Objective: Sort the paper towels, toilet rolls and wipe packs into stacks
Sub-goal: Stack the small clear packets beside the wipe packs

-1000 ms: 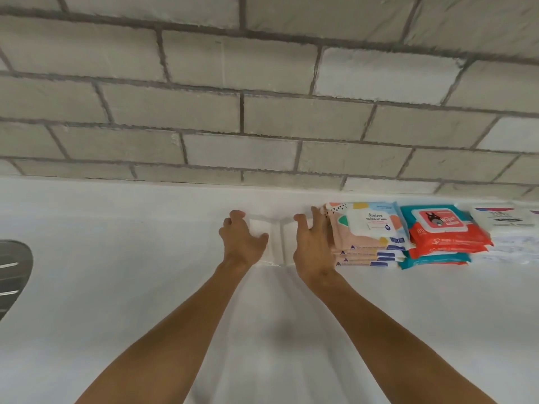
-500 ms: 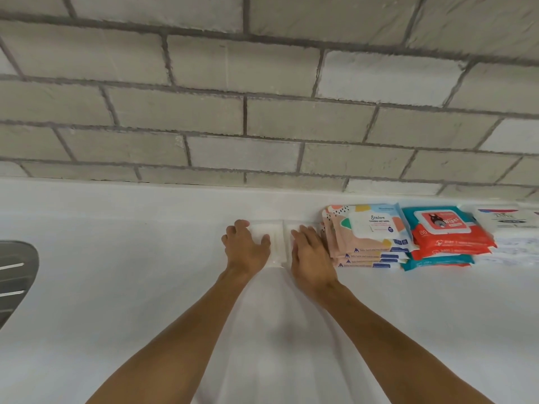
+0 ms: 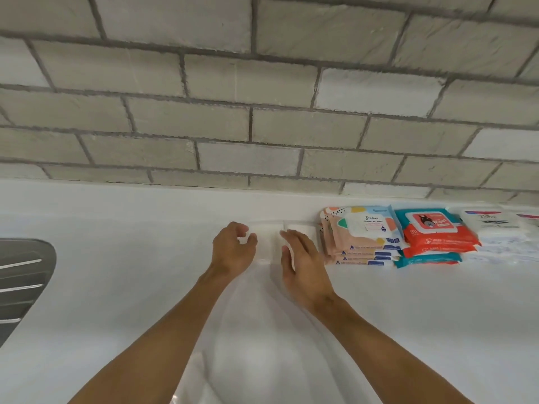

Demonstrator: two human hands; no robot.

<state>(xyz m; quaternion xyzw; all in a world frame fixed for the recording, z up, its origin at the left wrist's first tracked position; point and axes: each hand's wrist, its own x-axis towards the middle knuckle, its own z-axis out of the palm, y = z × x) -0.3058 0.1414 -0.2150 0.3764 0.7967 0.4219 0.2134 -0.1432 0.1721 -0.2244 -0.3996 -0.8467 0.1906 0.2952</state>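
Two white packs (image 3: pixel 267 243) are seen side by side at the back of the white counter (image 3: pixel 116 287), close to the brick wall (image 3: pixel 262 126). The left hand (image 3: pixel 233 249) is kept loose at their left side. Its fingers are softly bent and nothing is held. The right hand (image 3: pixel 303 266) is spread flat at their right side, and nothing is gripped. Just right of it, a peach stack of wipe packs (image 3: pixel 358 237) is set, then a red and blue-green stack (image 3: pixel 431 237), then a white stack (image 3: pixel 495 231). A metal sink (image 3: pixel 20 281) is seen far left.
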